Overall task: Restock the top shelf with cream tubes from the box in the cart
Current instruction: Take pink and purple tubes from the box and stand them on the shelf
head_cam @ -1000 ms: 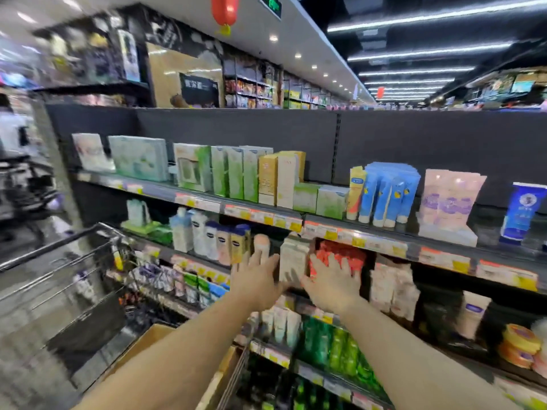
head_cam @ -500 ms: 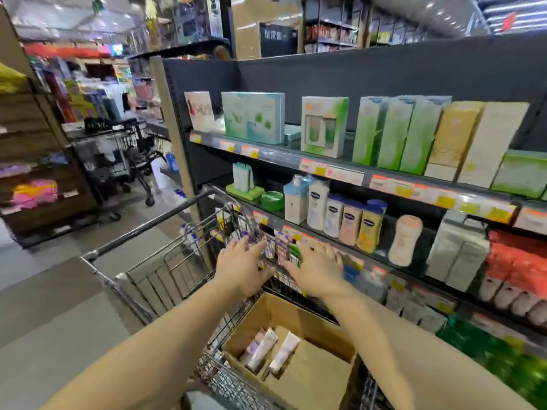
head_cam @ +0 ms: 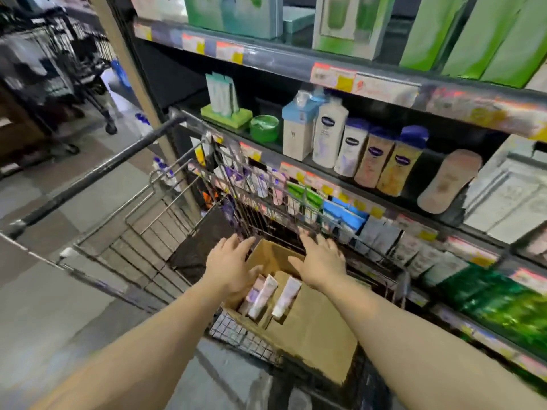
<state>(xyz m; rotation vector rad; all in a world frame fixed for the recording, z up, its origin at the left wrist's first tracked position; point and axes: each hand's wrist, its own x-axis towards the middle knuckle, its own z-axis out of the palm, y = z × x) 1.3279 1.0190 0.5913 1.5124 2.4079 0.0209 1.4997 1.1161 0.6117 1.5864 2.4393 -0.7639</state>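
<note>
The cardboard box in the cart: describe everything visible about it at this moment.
The cardboard box is plain brown, open at the top, with one flap folded over its near part. It sits in the wire shopping cart, beside the shelving. Three pale cream tubes lie side by side inside, ends pointing up toward the far wall. Both hands, left and right, reach over its opening with fingers spread; contact is unclear.

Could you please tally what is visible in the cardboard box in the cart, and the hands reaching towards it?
White-and-lilac cream tubes in the open brown cardboard box: 3
Bare hands, left hand and right hand, both open: 2
Total: 5
</note>
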